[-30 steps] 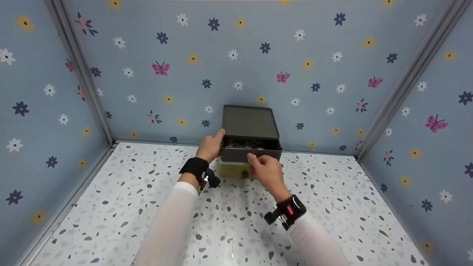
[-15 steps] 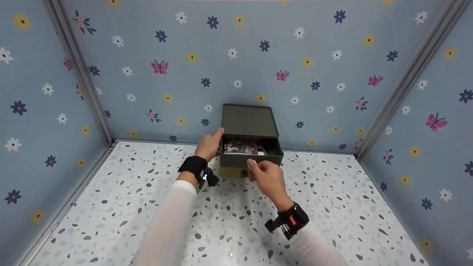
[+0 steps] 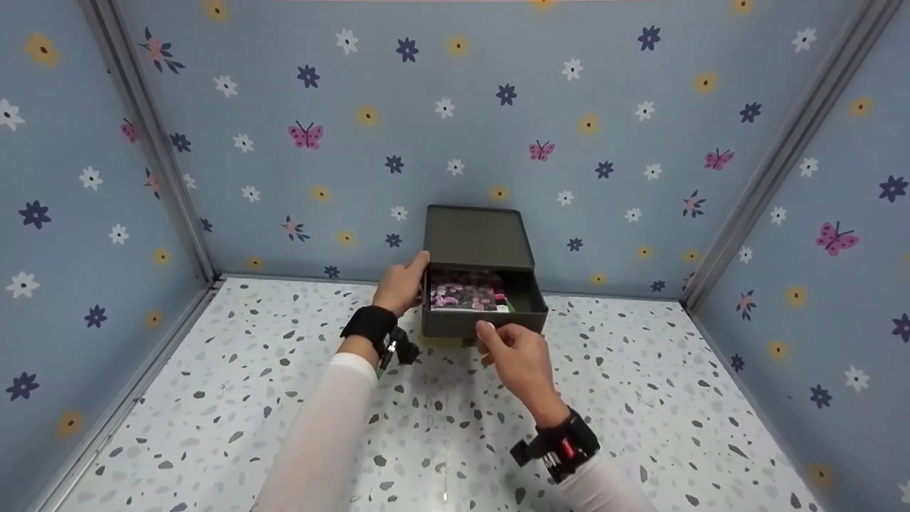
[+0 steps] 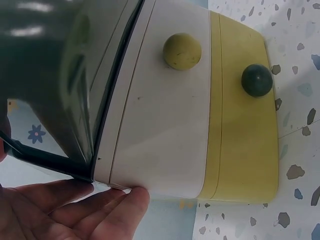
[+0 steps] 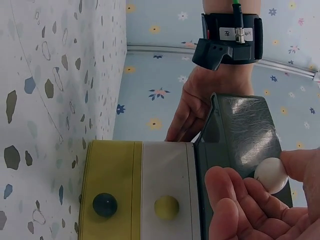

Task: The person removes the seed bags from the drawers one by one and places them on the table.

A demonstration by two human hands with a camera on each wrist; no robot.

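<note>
A small drawer cabinet [image 3: 478, 237] with a dark green top stands against the back wall. Its top drawer [image 3: 448, 326], also dark green, is pulled out. My right hand [image 3: 522, 359] pinches that drawer's round white knob [image 5: 271, 175] between thumb and fingers. Against the cabinet's left side rests my left hand [image 3: 400, 286], fingertips at the side edge in the left wrist view. Inside the drawer lies a flat item printed with pink flowers [image 3: 463, 293], towards the left. Below are a closed white drawer [image 4: 160, 115] with a yellow knob [image 4: 182, 51] and a closed yellow drawer [image 4: 245, 145].
The cabinet stands on a white speckled surface [image 3: 284, 398]. Blue flower-patterned panels rise at the back [image 3: 625, 92], left [image 3: 64, 277] and right [image 3: 853, 306], with grey metal strips at the corners. A dark knob [image 4: 257, 80] sits on the yellow drawer.
My right hand has moved towards me with the knob, and the top drawer has slid farther out. The pink-flowered item has come into view. My left hand has stayed at the cabinet's side.
</note>
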